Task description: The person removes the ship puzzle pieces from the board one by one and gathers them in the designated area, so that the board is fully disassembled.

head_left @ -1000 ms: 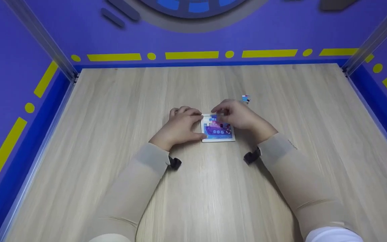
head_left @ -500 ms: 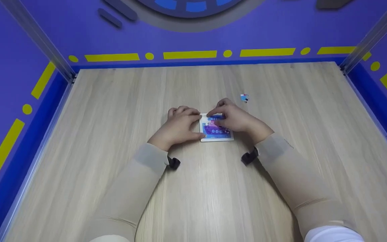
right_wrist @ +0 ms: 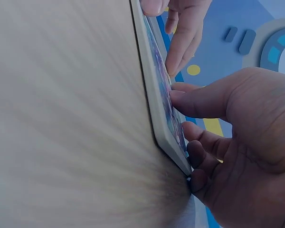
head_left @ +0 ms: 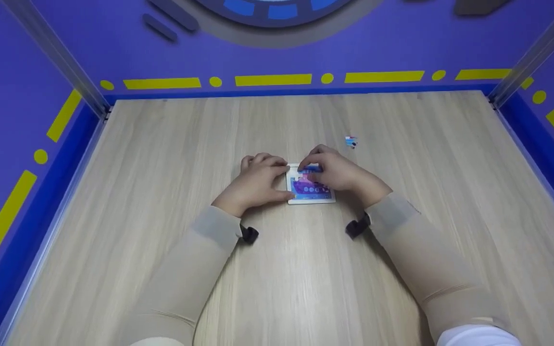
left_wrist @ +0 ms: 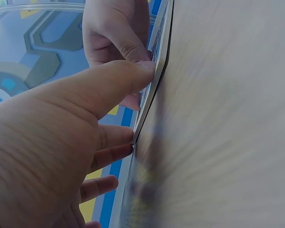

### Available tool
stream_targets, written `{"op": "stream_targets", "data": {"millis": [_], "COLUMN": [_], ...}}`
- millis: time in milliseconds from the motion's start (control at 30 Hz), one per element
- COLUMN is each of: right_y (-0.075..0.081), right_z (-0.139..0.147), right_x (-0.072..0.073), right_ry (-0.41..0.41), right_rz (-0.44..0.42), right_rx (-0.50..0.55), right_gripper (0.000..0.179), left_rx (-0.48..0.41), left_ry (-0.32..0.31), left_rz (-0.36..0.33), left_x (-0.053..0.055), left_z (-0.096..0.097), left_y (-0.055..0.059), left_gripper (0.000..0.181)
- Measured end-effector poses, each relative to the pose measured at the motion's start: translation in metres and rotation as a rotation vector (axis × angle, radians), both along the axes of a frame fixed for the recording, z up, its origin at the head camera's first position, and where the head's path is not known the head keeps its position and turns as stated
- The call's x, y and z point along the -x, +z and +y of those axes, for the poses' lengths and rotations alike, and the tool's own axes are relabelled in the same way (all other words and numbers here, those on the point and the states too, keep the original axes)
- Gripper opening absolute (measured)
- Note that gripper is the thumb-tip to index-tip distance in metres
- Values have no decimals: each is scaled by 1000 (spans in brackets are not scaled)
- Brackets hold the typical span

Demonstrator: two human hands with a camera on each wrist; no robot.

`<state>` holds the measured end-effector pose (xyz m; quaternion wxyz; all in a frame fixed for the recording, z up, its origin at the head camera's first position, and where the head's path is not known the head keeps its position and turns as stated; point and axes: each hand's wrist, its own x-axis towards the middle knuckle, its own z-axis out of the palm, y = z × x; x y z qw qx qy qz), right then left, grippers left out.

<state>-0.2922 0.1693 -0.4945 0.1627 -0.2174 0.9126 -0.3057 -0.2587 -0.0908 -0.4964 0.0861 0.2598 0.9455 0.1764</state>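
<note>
A small jigsaw puzzle [head_left: 309, 191] in a white frame lies on the table, its picture a purple and pink ship on blue. My left hand [head_left: 254, 182] holds the frame's left side, thumb at the near corner and index finger at the far one. In the left wrist view, that thumb [left_wrist: 137, 76] presses the rim. Over the upper part of the picture, my right hand [head_left: 342, 172] brings thumb and index finger together on a puzzle piece, mostly hidden by the fingers. The picture's upper left shows white. Its other fingers rest by the frame's edge in the right wrist view.
Loose puzzle pieces [head_left: 351, 142] in blue, white and pink lie beyond the right hand. The wooden table [head_left: 185, 139] is bordered by blue-purple panels [head_left: 277, 57] with yellow marks at the back and both sides.
My right hand has come down and slightly left onto the puzzle's upper part, uncovering more of the loose pieces behind it. The left hand stays at the frame's left side.
</note>
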Motion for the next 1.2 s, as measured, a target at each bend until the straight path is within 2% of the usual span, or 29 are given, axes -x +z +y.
{"op": "stream_targets", "data": {"millis": [233, 800, 1033, 1200], "right_y": [-1, -3, -2, -1], "right_z": [0, 3, 3, 6], "right_x": [1, 3, 4, 6], "right_ry": [39, 18, -36, -31], "right_rz": [30, 21, -12, 7], "right_rx": [26, 81, 102, 117], "right_gripper": [24, 24, 34, 31], "left_rx": [-5, 3, -4, 0], "left_ry": [6, 6, 13, 15], "left_rz": [-11, -1, -18, -26], "left_x": [-1, 1, 0, 0], "left_z": [1, 1, 1, 1], "left_y": [0, -1, -1, 0], "left_gripper": [82, 83, 82, 82]}}
